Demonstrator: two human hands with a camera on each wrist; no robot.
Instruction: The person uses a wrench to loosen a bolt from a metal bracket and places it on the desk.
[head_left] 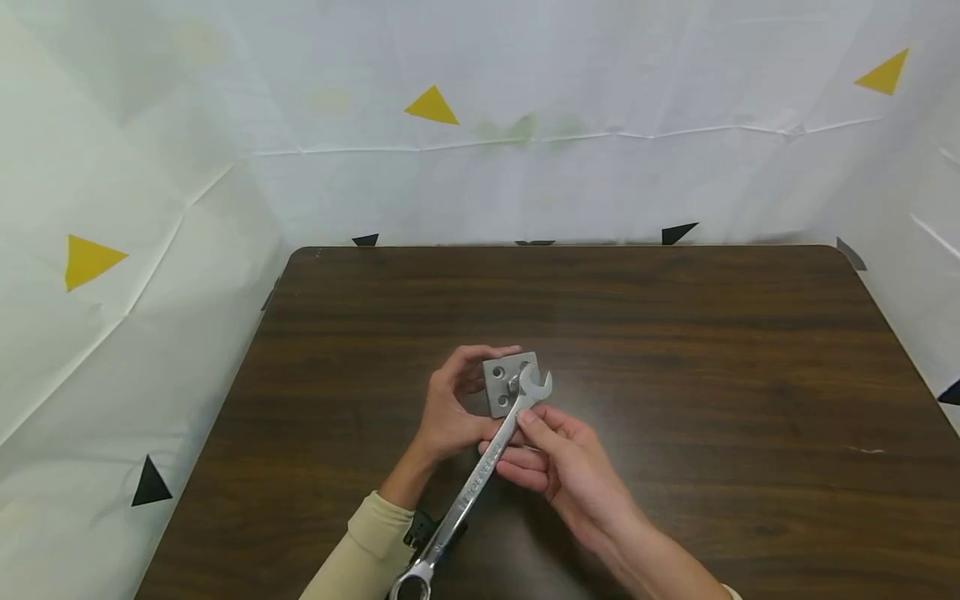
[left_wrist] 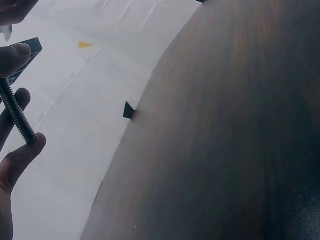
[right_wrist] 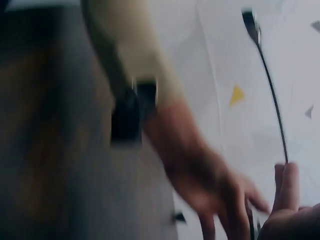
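So on the left you've got the cream sleeve and a black wrist strap coming up to the left hand, which is curled around a small grey metal plate, thumb and fingers pinching its edges and holding it up over the dark wooden table. The plate has a few holes in it and a bolt through it; in the left wrist view you can see the threaded shank running between the fingertips. Moving right, a long silver combination wrench runs diagonally, ring end down by the bottom edge, open end sitting right at the bolt head on the plate. The right hand grips the wrench shaft just below the open end, fingers wrapped under it and thumb on top. The right wrist view is too blurry to add much.
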